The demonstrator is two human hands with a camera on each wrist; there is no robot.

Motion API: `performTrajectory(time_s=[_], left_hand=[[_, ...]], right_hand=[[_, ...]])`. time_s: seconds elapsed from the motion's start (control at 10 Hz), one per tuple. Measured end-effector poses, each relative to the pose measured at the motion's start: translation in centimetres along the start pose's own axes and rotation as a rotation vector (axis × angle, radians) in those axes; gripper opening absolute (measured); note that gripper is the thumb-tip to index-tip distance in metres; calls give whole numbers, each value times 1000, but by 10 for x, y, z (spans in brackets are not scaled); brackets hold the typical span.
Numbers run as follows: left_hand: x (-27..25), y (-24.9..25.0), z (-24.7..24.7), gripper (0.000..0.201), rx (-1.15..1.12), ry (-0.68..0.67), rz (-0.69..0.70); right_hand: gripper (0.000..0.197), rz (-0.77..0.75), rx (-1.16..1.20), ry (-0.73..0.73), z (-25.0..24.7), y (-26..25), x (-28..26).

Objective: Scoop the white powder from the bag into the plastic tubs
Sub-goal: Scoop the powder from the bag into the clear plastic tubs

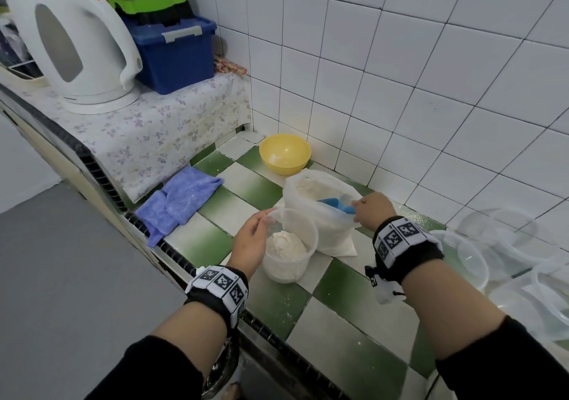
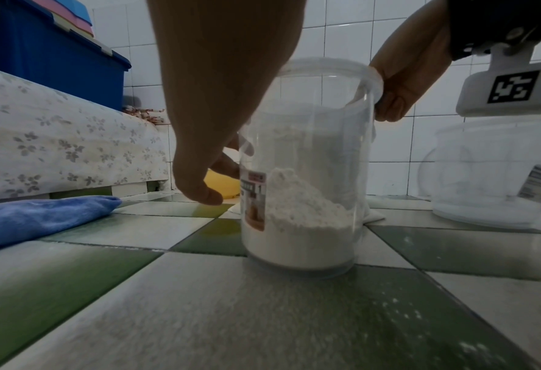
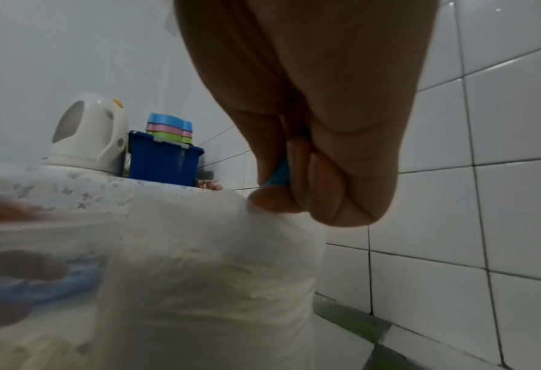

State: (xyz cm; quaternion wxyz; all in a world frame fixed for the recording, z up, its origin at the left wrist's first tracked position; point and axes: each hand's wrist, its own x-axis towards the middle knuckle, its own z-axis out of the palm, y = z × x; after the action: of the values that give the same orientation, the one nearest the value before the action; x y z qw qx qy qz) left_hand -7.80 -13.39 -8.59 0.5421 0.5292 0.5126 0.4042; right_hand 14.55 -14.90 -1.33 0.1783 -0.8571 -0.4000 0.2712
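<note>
Scooping underway, tub (image 1: 289, 245) approx half full beside bag (image 1: 320, 212) on desk (image 1: 345, 332).
R hand (image 1: 371, 208) grips blue scoop (image 1: 335, 204) in bag; L hand (image 1: 251, 239) pinches tub rim. Empty tubs (image 1: 498, 255) left to fill.

- Left hand (image 1: 251, 239) bare, wrist wrapped in a black band (image 1: 217, 292) with white, square-coded marker tiles.
- Right hand (image 1: 374, 210) bare, matching marker band (image 1: 403, 242), white camera mount below.
- Black sleeves (image 1: 505, 359) on both forearms.
</note>
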Motion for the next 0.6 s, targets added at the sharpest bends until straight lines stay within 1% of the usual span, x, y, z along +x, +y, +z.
performTrajectory(time_s=[0.1,0.2,0.3,0.4,0.5,0.6], left_hand=[[-1,0,0,24,7,4,-7],[-2,3,1,23,7,1,-13],[-3,4,1,23,12,0,-17],[-4,2,1,22,20,1,-20],[-6,4,3,21,16,0,-23],[-6,4,3,22,23,-5,-16]], right_hand=[[33,42,233,-17,-1,7,4],[32,48,297,-60,-1,12,7],[31,66,414,-75,-5,14,7],[32,69,476,-91,-11,17,3],[28,61,560,-93,-20,20,0],[23,17,628,-103,-30,21,-10]])
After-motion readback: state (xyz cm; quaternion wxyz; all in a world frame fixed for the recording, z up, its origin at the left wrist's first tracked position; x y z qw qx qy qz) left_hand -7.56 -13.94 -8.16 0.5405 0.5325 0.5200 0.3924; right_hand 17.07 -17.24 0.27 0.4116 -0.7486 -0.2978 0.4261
